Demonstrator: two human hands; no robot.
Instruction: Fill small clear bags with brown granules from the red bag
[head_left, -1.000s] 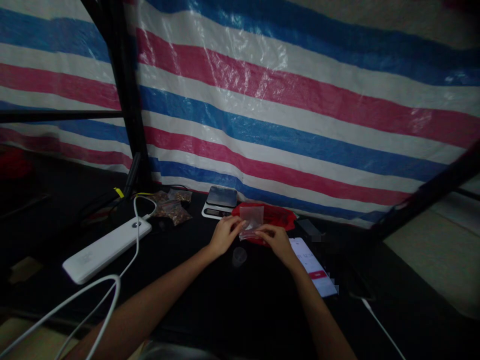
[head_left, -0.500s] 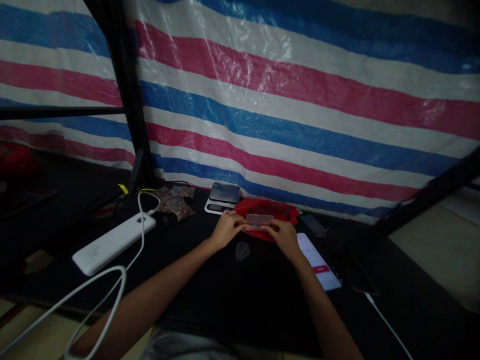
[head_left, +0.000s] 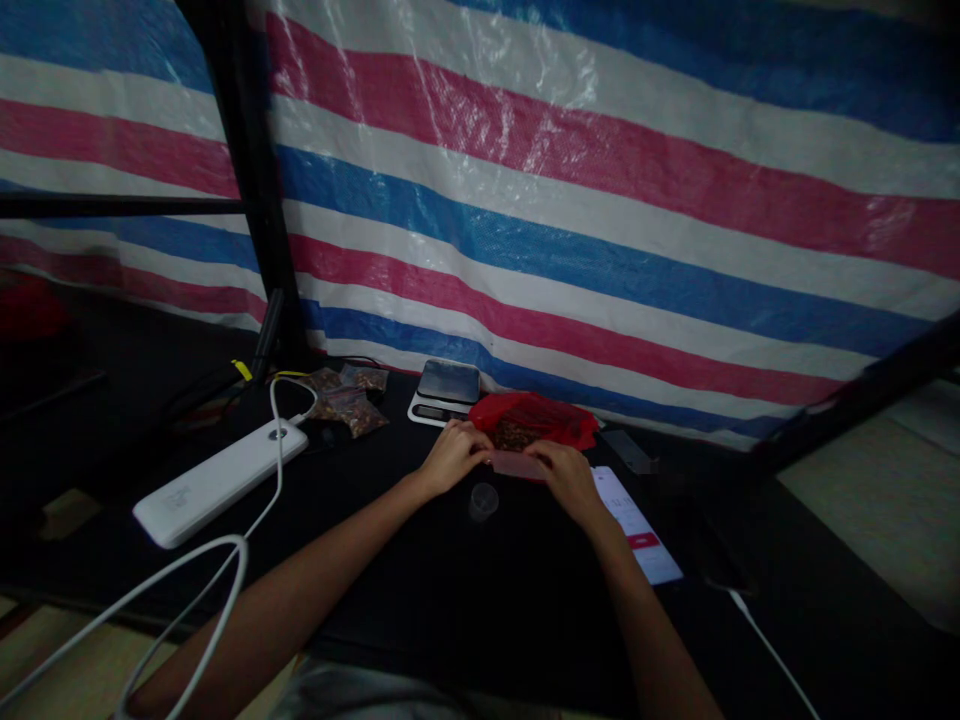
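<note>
A small clear plastic bag (head_left: 519,465) is stretched between my two hands, just in front of a red plastic bag (head_left: 566,420). My left hand (head_left: 454,455) pinches its left end with thumb and fingertips. At the other end, my right hand (head_left: 564,475) has its fingers closed on the bag in the same way. Small brown pieces (head_left: 517,432) show in the opening of the red bag. Close below my left hand stands a small clear round cup (head_left: 484,501). Behind that hand is a digital scale (head_left: 448,383) with a dark top.
Several filled clear bags (head_left: 349,405) lie at the back left, near a white power bank (head_left: 221,483) with a looping white cable (head_left: 279,480). A lit phone (head_left: 637,525) lies beside my right forearm. A striped sheet (head_left: 570,240) hangs behind the black table (head_left: 465,600).
My hands have tipped the small clear bag down toward me, and the brown pieces in the red bag behind it now show. The view has shifted slightly.
</note>
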